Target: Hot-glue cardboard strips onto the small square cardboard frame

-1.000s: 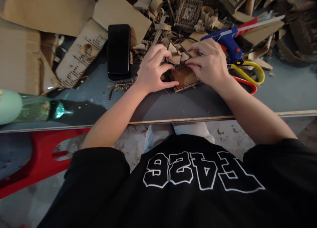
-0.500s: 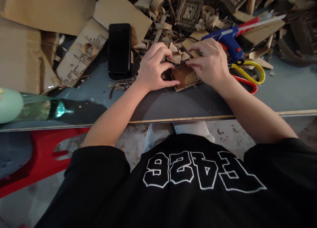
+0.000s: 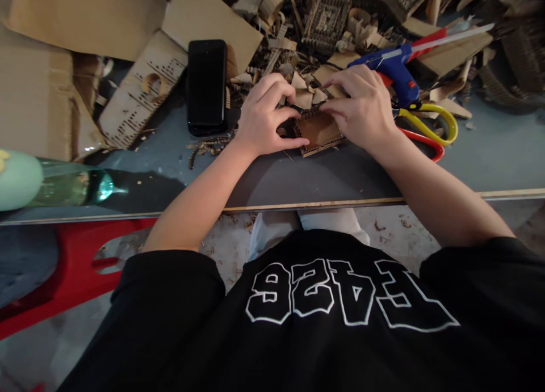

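Cardboard tray (image 3: 321,132): lies open side up on the grey table (image 3: 289,185), between both hands, probably for steady backing from below.
Left hand (image 3: 264,117): spans the tray's left end with thumb and index finger spread apart, apparently to brace it.
Right hand (image 3: 368,105): reaches the far wall, thumb and index finger close together; cannot tell whether pinching it.
Scissors (image 3: 450,126): rest beside the right wrist, seemingly for easy reach.
Phone (image 3: 206,85): lies left, clear of both hands.
Glue gun (image 3: 402,68): lies just beyond the right hand, likewise handy.
Cardboard scraps (image 3: 283,37): heap behind, perhaps leaving working room.

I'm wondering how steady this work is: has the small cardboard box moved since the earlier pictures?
No: judged by the phone, the box shows no visible shift.
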`<state>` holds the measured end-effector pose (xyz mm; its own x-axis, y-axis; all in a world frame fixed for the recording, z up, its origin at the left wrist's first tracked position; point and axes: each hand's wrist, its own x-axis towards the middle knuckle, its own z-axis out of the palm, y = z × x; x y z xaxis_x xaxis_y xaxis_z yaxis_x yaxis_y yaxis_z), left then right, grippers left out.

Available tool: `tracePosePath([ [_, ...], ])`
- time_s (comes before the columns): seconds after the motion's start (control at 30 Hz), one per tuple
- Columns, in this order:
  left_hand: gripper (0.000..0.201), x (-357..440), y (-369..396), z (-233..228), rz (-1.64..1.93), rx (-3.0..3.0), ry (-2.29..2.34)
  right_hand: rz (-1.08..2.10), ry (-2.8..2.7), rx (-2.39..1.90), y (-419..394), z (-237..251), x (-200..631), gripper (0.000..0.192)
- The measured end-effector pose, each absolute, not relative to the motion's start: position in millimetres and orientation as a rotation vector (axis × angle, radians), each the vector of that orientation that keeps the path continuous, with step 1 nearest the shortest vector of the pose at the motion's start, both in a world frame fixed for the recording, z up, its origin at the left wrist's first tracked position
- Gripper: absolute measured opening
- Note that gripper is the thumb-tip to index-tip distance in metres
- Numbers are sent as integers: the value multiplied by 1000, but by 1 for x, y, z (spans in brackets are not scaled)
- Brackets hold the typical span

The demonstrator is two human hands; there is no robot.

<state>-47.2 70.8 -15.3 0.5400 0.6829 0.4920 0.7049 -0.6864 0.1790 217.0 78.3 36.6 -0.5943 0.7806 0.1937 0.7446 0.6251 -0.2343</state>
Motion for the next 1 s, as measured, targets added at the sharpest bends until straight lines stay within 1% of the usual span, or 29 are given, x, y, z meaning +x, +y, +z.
tracePosePath([
  [0.13, 72, -48, 72, -16, -883, -2700, -1120, 225, -2558, -1240, 78, 37, 216, 50],
  [0.27, 71, -48, 68, -11, -816, -2752, -1251, 261, -2542, -1216, 78, 38, 216, 46],
  [0.43, 64, -48, 68, -10, -843, -2790, -1300, 230, -2547, -1236, 77, 38, 213, 47],
  [0.5, 64, -49, 69, -12, -840, -2796, -1309, 219, -2556, -1251, 77, 37, 213, 47],
  [0.67, 79, -49, 67, -17, -890, -2785, -1283, 231, -2451, -1321, 75, 45, 219, 46],
  [0.73, 81, -49, 64, -18, -943, -2743, -1292, 228, -2392, -1375, 72, 50, 224, 43],
  [0.83, 69, -49, 60, -17, -1003, -2681, -1328, 214, -2394, -1466, 68, 54, 227, 33],
  [0.93, 55, -48, 60, -16, -983, -2697, -1321, 182, -2449, -1504, 67, 49, 225, 22],
  [1.0, 47, -48, 62, -16, -964, -2704, -1314, 157, -2466, -1483, 67, 43, 224, 18],
])
